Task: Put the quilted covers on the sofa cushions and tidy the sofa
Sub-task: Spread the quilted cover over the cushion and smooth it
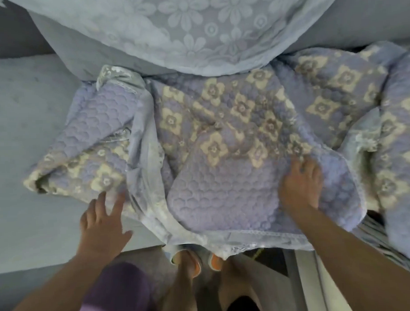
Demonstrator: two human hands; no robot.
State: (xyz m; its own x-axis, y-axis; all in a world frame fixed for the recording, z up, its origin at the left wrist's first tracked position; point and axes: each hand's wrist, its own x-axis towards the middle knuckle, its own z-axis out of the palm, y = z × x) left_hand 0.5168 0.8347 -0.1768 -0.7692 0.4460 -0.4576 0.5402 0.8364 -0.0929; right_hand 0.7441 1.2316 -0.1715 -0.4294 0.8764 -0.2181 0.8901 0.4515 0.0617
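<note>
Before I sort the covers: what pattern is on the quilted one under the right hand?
Lilac quilted cover with cream flower motifs, seen in the head view.

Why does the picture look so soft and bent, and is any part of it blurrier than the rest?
Head view: dim, flat, bluish light, no glare or hard shadows; the wide lens bows the sofa edges outward; the left hand is motion-smeared at the fingers, the right hand on the quilted cover slightly sharper; overall soft.

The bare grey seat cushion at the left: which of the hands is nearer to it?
Left. The left hand hovers over the seat cushion; the right hand rests on the quilted cover.
</note>
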